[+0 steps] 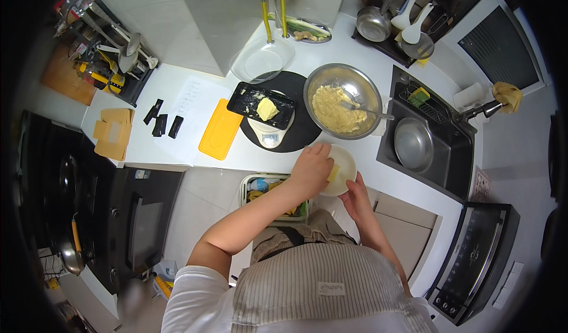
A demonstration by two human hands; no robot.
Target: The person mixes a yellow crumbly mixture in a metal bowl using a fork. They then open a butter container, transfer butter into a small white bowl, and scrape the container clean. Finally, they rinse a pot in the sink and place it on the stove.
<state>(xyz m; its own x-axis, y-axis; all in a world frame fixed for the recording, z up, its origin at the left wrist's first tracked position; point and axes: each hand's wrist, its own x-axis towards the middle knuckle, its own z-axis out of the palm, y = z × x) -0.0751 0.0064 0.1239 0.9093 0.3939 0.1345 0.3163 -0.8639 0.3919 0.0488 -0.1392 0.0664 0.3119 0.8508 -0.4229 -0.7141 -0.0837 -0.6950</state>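
Observation:
A small pale bowl [345, 173] is held up in front of my apron, just off the counter's edge. My right hand [355, 197] grips its rim from the near right side. Over the bowl's left side curls my left hand [312, 166], and a flat yellow piece [333, 173] shows beside it inside the bowl. Whether those fingers pinch the piece is hidden. Beyond the bowl, a steel mixing bowl [319, 73] holds a lumpy yellow mash [335, 111] and a metal utensil [370, 110]. A block of butter [267, 109] sits in a black tray [239, 100] on a white kitchen scale [268, 140].
The scale rests on a round black mat [306, 131]. Left of it lie an orange lid [220, 131], a written sheet [191, 98] and small black packets [176, 126]. A sink [448, 155] is at right, a countertop oven [472, 262] below it. An open bin [243, 195] stands below the counter.

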